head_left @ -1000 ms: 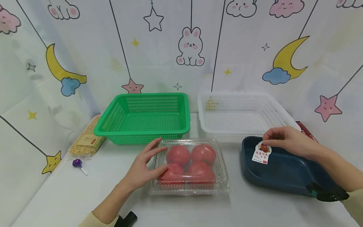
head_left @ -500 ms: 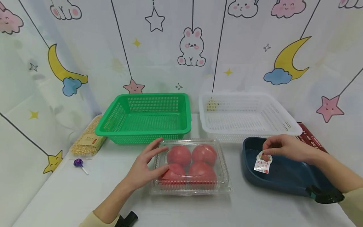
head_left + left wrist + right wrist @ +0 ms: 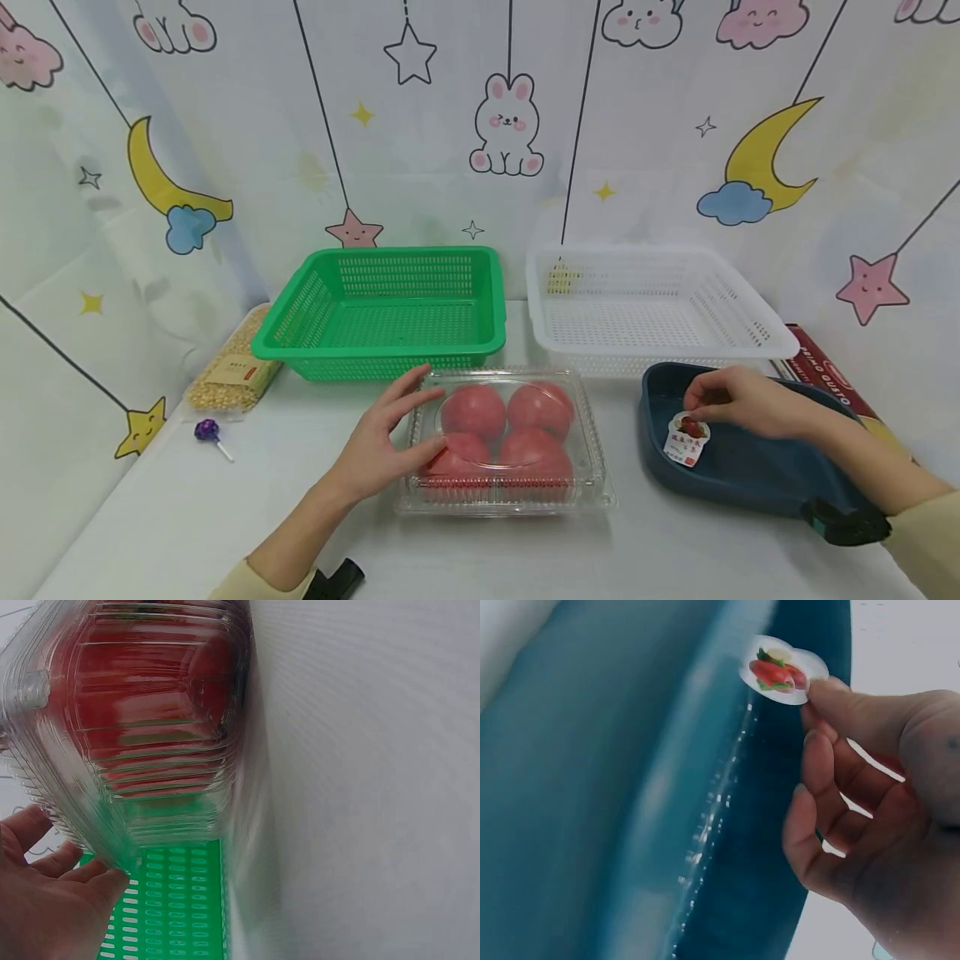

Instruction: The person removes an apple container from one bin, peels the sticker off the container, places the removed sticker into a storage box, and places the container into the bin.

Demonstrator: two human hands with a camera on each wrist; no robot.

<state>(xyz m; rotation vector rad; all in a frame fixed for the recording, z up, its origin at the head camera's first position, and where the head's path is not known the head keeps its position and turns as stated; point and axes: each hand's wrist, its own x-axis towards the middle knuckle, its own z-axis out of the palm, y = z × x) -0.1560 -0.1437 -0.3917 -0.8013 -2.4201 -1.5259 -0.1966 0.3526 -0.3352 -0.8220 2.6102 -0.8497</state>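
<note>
A clear plastic clamshell box (image 3: 506,496) with red, tomato-like fruits (image 3: 473,412) in it stands in the middle of the table. My left hand (image 3: 384,442) rests at its left side, fingers spread and loosely bent along the lid's edge; in the left wrist view the fingertips meet the ribbed rim. Between thumb and forefinger my right hand (image 3: 750,404) pinches a small white label (image 3: 684,450) printed with red fruit and red characters. The label hangs over the left end of a dark blue tray (image 3: 757,467); its fruit picture faces the right wrist camera.
Behind the box sit a green basket (image 3: 397,354) and a white basket (image 3: 645,342). A bag of yellow kernels (image 3: 228,371) and a purple lollipop (image 3: 207,431) lie left. A dark red package (image 3: 825,367) lies behind the tray, partly hidden.
My right hand has lowered slightly and drifted left with the label, which now hangs lower over the tray and tilted. My left hand has stayed on the box.
</note>
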